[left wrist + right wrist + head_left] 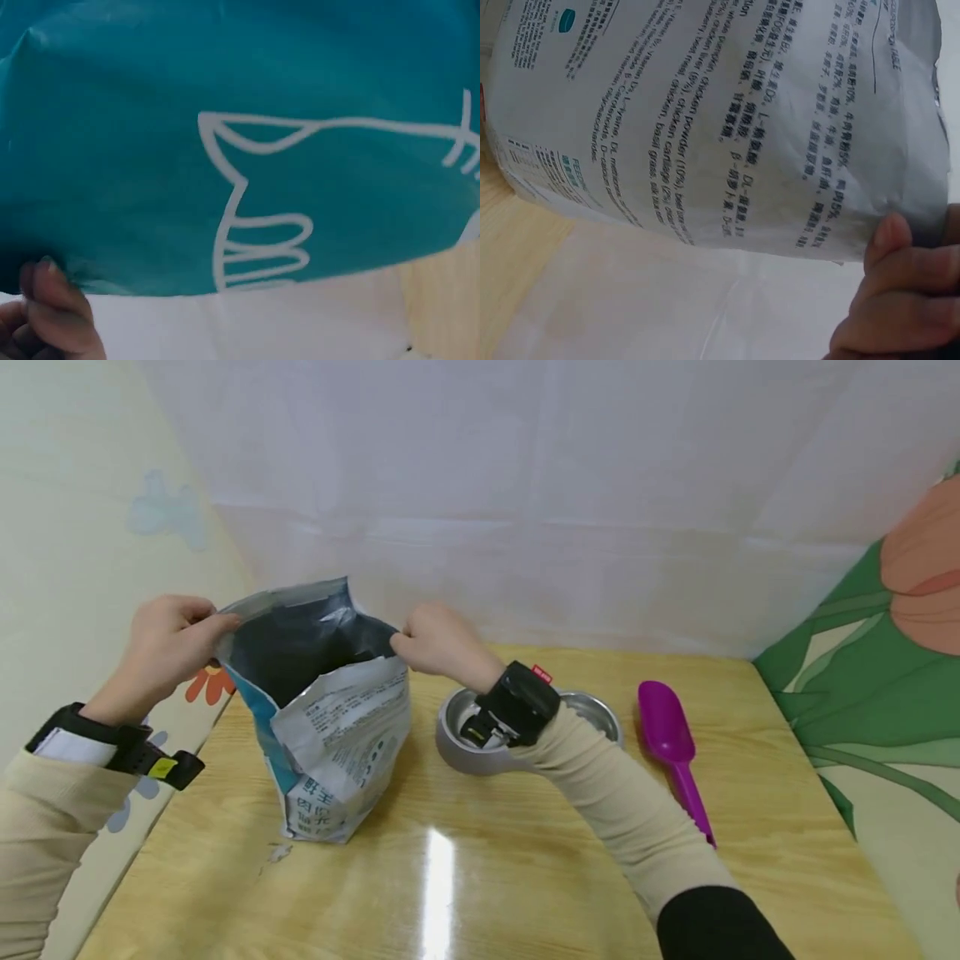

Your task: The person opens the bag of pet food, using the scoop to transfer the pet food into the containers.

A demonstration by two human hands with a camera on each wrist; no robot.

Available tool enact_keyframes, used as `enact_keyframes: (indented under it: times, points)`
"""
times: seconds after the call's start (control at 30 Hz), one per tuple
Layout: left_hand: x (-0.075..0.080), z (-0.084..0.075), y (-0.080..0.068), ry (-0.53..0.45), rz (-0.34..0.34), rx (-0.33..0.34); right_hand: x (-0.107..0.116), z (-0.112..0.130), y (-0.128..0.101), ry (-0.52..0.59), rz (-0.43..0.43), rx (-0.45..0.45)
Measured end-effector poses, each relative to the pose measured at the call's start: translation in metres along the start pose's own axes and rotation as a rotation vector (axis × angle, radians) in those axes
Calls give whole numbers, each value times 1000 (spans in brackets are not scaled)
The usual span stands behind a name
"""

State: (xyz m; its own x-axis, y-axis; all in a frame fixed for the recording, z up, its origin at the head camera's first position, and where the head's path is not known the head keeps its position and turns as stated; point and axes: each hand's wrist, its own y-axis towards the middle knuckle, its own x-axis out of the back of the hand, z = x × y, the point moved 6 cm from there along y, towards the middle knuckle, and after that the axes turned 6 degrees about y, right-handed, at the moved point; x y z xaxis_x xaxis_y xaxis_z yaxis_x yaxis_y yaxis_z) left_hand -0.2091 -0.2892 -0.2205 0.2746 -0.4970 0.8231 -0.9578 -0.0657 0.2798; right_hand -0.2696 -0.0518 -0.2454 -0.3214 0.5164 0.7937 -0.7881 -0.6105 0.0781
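Note:
A pet food bag (341, 727) stands upright on the left part of the table, its mouth spread wide and its dark silvery lining showing. My left hand (168, 639) pinches the left corner of the rim. With curled fingers, my right hand (442, 643) grips the rim's right corner. In the left wrist view the teal side of the bag (150, 165) carries a white line drawing, with left fingers (60, 307) at its edge. Printed text covers the white side of the bag (705, 135) in the right wrist view, where right fingers (900, 285) hold the edge. The bag's contents are hidden.
Beneath my right forearm sits a grey double pet bowl (476, 764) with metal insides, partly covered by the wrist strap. A purple scoop (666, 727) lies to its right. The wooden table (525, 860) meets a white sheet (600, 568) behind and patterned cloth at both sides.

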Motion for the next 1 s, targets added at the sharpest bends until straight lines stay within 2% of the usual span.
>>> enact_keyframes:
  times: [0.13,0.2,0.4,0.8,1.0]
  points:
    - [0,8,-1,-117,-71,88,-6,1,2,26,-5,-2]
    - [2,12,-2,-150,-96,107,-9,1,3,20,-3,-15]
    - [16,26,0,-133,-140,104,-24,5,8,2,21,-11]
    - [40,63,-3,-80,-214,204,-63,33,20,-3,36,12]
    - [48,73,-2,-88,-231,230,-76,41,23,7,42,6]
